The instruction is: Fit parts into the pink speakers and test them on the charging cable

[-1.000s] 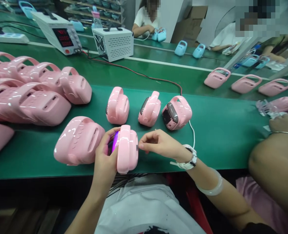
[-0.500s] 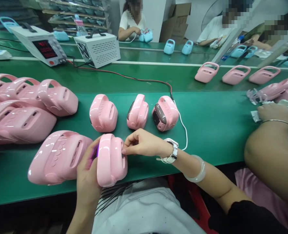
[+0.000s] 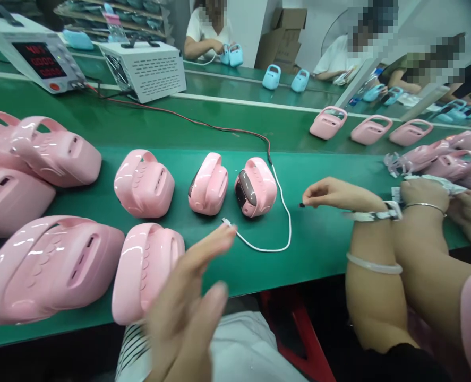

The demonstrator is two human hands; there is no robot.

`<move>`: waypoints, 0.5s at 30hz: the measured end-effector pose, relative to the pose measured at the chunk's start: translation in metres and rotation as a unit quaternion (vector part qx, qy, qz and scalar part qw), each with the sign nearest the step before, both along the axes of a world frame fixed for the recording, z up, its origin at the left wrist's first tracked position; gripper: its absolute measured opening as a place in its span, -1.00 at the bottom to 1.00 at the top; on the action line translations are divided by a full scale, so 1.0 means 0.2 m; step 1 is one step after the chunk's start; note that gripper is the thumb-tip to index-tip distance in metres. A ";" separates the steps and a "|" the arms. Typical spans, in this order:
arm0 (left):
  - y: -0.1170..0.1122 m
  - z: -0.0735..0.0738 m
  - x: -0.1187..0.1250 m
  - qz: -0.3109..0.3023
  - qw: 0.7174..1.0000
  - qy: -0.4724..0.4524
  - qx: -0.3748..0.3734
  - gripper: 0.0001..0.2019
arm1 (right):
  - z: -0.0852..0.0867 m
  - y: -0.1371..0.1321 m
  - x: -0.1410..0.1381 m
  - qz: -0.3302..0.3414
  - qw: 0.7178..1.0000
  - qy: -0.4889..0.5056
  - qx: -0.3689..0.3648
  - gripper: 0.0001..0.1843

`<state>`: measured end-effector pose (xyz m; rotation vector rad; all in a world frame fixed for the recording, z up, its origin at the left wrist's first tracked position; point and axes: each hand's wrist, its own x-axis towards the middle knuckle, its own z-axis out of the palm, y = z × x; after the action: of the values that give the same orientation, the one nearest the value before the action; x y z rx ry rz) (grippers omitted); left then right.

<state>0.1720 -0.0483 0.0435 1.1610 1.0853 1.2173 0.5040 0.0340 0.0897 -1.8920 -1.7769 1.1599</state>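
Note:
My left hand (image 3: pixel 187 297) is slightly blurred, its fingers spread and empty. Its fingertips are close to the plug end of a white cable (image 3: pixel 286 223); I cannot tell whether they touch. Partly behind this hand stands a pink handled device (image 3: pixel 129 270), which looks like a small portable speaker. My right hand (image 3: pixel 334 193), wearing a wristwatch, pinches a small black plug-like piece (image 3: pixel 301 205) above the green bench. Three more pink devices stand in a row, the left one (image 3: pixel 144 185), the middle one (image 3: pixel 208 185) and the right one (image 3: pixel 259 188) with a dark front.
Several pink devices (image 3: pixel 56 148) crowd the left side. A power supply (image 3: pixel 40 58) with red digits and a white vented box (image 3: pixel 151 69) stand behind. A co-worker's arm (image 3: pixel 426 228) is close on the right. Three pink devices (image 3: pixel 328 123) line the back right.
My left hand has let go of the pink device and moved right toward the cable end. My right hand has moved away to the right with the small black piece. The camera view has shifted.

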 end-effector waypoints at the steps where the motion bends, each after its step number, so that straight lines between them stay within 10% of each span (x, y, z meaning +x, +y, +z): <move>1: 0.05 0.01 0.09 -0.023 1.000 -0.002 -0.008 -0.56 | -0.04 0.04 0.05 -0.001 0.999 -0.025 -0.040 -0.67; 7: 0.49 -0.02 0.47 -0.014 0.998 -0.028 -0.047 -0.41 | -0.19 0.21 -0.02 -0.016 0.999 0.019 0.037 -0.57; 11: 0.68 -0.09 0.54 0.004 0.999 -0.041 -0.028 -0.47 | -0.24 0.30 -0.22 0.010 0.968 0.187 0.165 -0.39; 15: 0.74 -0.14 0.54 -0.013 0.997 -0.069 0.005 -0.56 | -0.31 0.32 -0.32 0.020 0.909 0.393 0.141 -0.44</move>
<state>0.2805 0.0995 0.0155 1.0784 0.9585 1.2655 0.4400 0.0985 0.0274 -0.9981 -1.4095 1.3302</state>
